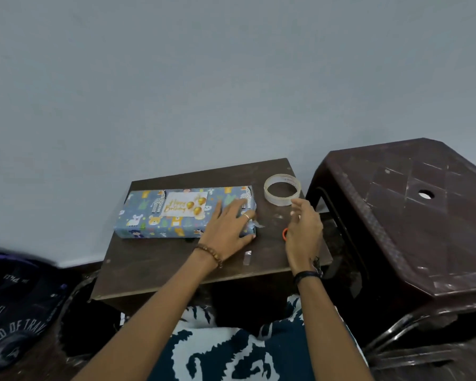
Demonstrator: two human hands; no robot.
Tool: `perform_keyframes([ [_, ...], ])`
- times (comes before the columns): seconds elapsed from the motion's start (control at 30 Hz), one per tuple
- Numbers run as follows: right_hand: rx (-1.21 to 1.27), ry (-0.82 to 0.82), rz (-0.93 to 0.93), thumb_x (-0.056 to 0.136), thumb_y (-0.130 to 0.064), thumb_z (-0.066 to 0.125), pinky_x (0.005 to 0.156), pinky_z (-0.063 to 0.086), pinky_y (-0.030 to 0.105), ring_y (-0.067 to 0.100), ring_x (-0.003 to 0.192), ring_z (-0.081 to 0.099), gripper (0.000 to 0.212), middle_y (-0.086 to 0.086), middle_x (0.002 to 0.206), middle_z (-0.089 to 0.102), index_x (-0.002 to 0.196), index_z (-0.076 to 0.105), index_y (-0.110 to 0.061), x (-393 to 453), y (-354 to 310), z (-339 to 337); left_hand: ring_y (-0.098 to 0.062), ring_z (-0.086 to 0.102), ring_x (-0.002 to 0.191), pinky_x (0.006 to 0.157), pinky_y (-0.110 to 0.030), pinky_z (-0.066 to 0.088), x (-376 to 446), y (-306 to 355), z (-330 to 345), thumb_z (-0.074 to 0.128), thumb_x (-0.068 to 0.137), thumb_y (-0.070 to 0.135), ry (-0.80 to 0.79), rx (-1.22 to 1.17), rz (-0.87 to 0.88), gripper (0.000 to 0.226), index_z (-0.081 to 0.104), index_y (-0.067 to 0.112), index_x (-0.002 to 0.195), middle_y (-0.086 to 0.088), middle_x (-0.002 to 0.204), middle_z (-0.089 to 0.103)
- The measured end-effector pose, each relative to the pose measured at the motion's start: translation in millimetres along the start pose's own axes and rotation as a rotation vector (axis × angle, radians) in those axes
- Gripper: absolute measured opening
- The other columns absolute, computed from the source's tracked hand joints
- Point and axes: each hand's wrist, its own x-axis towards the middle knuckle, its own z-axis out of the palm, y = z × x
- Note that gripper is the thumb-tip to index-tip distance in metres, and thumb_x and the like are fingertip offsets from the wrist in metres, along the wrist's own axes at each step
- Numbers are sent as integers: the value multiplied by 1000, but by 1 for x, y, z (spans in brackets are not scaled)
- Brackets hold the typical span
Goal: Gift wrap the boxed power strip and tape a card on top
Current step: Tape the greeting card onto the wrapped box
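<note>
— Nearest to us is the strip of tape [247, 257] at the front of the small table [149, 270]. Further left lies the wrapped box [154, 215] with the birthday card [184, 204] on top.

— Our left hand [228, 226] presses flat on its right end, fingers straight, holding nothing. Our right hand [302, 235] hovers with relaxed fingers, below the tape roll [282, 189].

— We think the card can slip if the box moves, and the loose strip may stick to the table.
</note>
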Motion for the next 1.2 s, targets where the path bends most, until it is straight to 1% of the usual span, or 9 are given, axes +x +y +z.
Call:
perform_keyframes([
  [0.2, -377, -89, -229, 84, -3, 59, 87, 37, 43, 32, 110, 47, 33, 6, 125, 59, 116, 63, -11, 28, 0, 24, -13, 55, 109, 113, -28, 11, -22, -13, -5, 30, 83, 59, 223, -107, 99, 54, 67, 20, 82, 0, 118, 58],
  [0.37, -461, -220, -181, 93, -12, 48, 97, 19, 37, 24, 117, 36, 26, 2, 116, 60, 112, 65, -19, 40, 2, 29, -11, 54, 99, 102, -27, 37, -14, -8, -17, 49, 92, 34, 240, -405, 24, 28, 65, 12, 92, 2, 105, 59],
  [0.5, 72, -121, -69, 88, -19, 59, 93, 42, 37, 14, 102, 51, 14, -3, 97, 68, 95, 71, -20, 39, -8, 6, -2, 54, 103, 96, -15, 40, 5, 7, -35, 59, 90, 19, 379, -856, -168, 17, 63, 16, 106, 5, 111, 62],
  [0.63, 844, -434, 165, 85, -11, 65, 69, 53, 20, 14, 87, 67, 17, 8, 96, 72, 101, 70, -8, 23, -33, -30, -7, 33, 129, 108, -26, 31, 24, 26, -58, 64, 85, 18, 261, -1299, -233, 55, 40, 29, 133, 7, 140, 38],
  [0.7, 921, -540, 186, 84, -6, 62, 69, 50, 15, 9, 84, 67, 17, 2, 90, 74, 99, 70, -8, 12, -40, -37, -8, 42, 124, 102, -25, 38, 25, 28, -62, 64, 85, 16, 199, -1284, -171, 48, 46, 29, 127, 5, 132, 46],
  [0.83, 924, -602, 219, 81, -15, 64, 55, 41, 7, -1, 74, 60, 19, -5, 89, 73, 98, 72, -18, 1, -40, -39, -10, 54, 80, 74, -29, 48, 16, 28, -65, 62, 86, 15, 127, -1379, -222, 5, 61, 19, 86, 4, 86, 56],
  [1.0, 999, -638, 203, 80, -10, 61, 57, 42, 7, -4, 73, 60, 25, -7, 89, 73, 104, 68, -10, -1, -40, -46, -10, 59, 78, 67, -29, 54, 5, 25, -64, 57, 88, 30, 122, -1631, -451, 18, 55, 24, 72, 8, 74, 59],
  [1.1, 1022, -650, 170, 75, -14, 63, 69, 46, 12, 2, 86, 63, 26, -4, 94, 73, 100, 69, -15, -6, -42, -46, -19, 60, 89, 75, -46, 56, 2, 28, -66, 55, 89, 35, 121, -1906, -610, 19, 54, 17, 84, -4, 87, 58],
  [1.2, 1013, -666, 153, 75, -14, 64, 75, 49, 15, 6, 91, 65, 22, -3, 93, 74, 95, 71, -19, -11, -44, -45, -26, 60, 82, 60, -46, 56, 0, 33, -67, 48, 91, 44, 55, -2112, -658, 33, 51, 11, 90, -13, 87, 57],
])
